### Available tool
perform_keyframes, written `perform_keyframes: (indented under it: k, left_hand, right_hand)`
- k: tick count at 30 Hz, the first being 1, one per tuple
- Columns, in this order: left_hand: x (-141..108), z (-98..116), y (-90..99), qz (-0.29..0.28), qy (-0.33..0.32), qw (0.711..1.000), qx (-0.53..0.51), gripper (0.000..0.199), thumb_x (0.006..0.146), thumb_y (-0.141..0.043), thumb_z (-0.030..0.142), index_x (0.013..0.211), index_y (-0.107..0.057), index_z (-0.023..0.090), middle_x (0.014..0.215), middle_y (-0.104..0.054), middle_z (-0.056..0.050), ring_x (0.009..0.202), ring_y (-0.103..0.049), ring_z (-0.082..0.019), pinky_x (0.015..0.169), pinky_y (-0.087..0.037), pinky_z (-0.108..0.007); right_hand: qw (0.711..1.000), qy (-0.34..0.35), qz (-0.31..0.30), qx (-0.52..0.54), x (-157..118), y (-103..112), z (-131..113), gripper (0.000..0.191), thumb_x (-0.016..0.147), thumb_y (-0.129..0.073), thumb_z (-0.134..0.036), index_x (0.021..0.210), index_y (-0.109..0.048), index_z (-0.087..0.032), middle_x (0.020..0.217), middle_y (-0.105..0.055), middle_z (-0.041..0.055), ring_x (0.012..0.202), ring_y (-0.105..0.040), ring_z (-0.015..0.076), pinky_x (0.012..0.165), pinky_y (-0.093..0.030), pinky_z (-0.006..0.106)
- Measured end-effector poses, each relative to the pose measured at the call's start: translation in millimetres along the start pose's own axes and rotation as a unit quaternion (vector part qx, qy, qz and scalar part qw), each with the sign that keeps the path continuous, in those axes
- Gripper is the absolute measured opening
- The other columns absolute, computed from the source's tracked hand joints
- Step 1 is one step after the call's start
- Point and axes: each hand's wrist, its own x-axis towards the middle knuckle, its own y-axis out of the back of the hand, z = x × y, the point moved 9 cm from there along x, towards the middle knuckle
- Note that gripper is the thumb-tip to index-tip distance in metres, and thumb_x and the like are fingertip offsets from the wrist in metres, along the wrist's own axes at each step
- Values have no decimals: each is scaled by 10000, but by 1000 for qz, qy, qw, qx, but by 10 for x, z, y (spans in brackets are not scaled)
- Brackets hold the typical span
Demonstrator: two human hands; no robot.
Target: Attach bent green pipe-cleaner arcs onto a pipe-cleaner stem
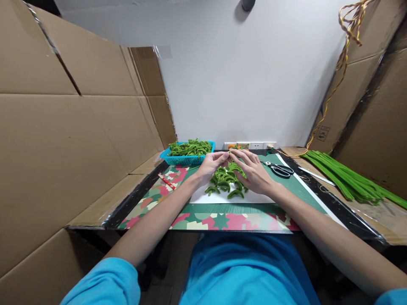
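Note:
My left hand (211, 166) and my right hand (252, 170) meet fingertip to fingertip above the table. Between the pinched tips a small bit of green pipe cleaner (229, 152) shows; the fingers hide most of it. Under my hands, several curved green pipe cleaner pieces (224, 185) lie loosely on a white sheet (200, 197). My right hand's lower fingers hang close over this pile. Black-handled scissors (281, 170) rest to the right of my right hand.
A blue basket (186, 160) full of green pieces stands back left. Long green pipe cleaners (346, 176) lie at the right, near a white strip (316, 176). A red patterned stick (167, 182) lies left. Cardboard walls (79, 127) flank the table; twisted yellow wire (341, 65) hangs right.

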Motion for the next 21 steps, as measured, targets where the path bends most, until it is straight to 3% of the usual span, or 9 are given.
perform_keyframes:
  k: [4, 8, 15, 21]
  left_hand:
    - [-18, 6, -17, 0, 2, 1000, 0, 487, 691, -914, 585, 812, -797, 128, 708, -658, -26, 653, -489, -99, 656, -382, -264]
    - [-25, -57, 1, 5, 16, 1000, -2, 512, 668, -928, 585, 808, -792, 112, 686, -653, -27, 646, -511, -99, 638, -387, -253]
    - [-27, -209, 9, -14, 59, 997, 43, 541, 688, -890, 640, 747, -772, 116, 687, -682, -49, 602, -536, -105, 605, -412, -258]
    - [-37, -221, -27, -18, 60, 995, 84, 526, 686, -891, 630, 768, -787, 120, 678, -673, -38, 577, -499, -94, 576, -367, -252]
  right_hand:
    - [1000, 12, -12, 16, 5, -18, -19, 696, 1042, -486, -229, 1694, -248, -277, 1696, -392, 111, 1529, -382, 346, 1209, -390, 602]
    - [999, 25, 4, 38, 13, 4, -21, 612, 1036, -456, -182, 1642, -381, -228, 1644, -473, 126, 1501, -439, 316, 1193, -426, 565]
    - [996, 4, 56, 64, 23, 109, 82, 377, 1070, -462, -208, 1357, -697, -272, 1278, -753, 97, 1197, -649, 285, 1036, -526, 510]
    - [996, 9, 68, 56, 4, 123, 105, 280, 1086, -511, -296, 1174, -774, -261, 1084, -797, 91, 1018, -678, 269, 904, -549, 458]
